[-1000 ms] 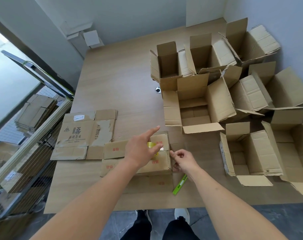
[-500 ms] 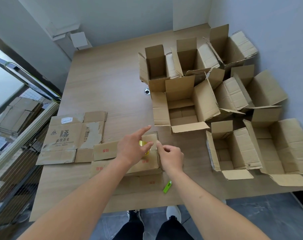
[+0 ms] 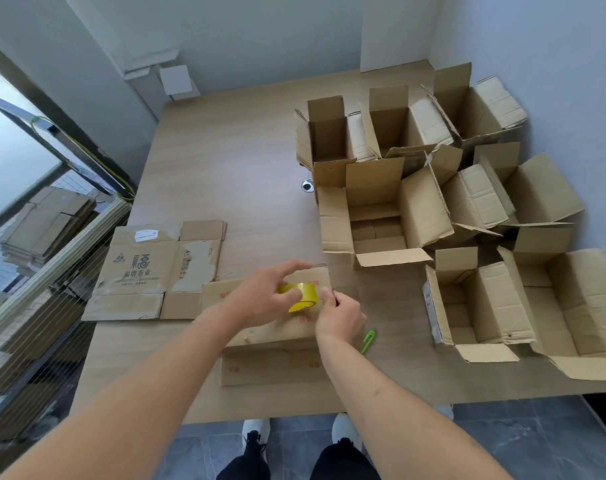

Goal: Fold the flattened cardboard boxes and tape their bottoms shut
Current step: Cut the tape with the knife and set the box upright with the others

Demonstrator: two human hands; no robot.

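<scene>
1. Left hand [image 3: 263, 299] wraps the yellow tape roll [image 3: 299, 297] from the left, fingers curled over it, index finger stretched out past it across the top of the box [image 3: 280, 327].
2. Right hand [image 3: 339, 315] sits just right of the roll, thumb and fingers pressed together in a pinch at the roll's right edge; what they pinch looks like the clear tape end, though the strip itself is too faint to make out.
3. The box stands at the near edge of the surface [image 3: 232, 181], its folded bottom facing up, long axis running left to right.
4. The key relation: roll to the left of the pinch, box seam under both. By my read, the tape must be drawn out along that left-right line.
5. The green cutter [image 3: 369, 341] lies on the surface just right of the right wrist, so the right hand is nearer to it.
6. A flattened printed box [image 3: 149, 268] waits to the left; finished open boxes [image 3: 467, 237] crowd the right.
</scene>
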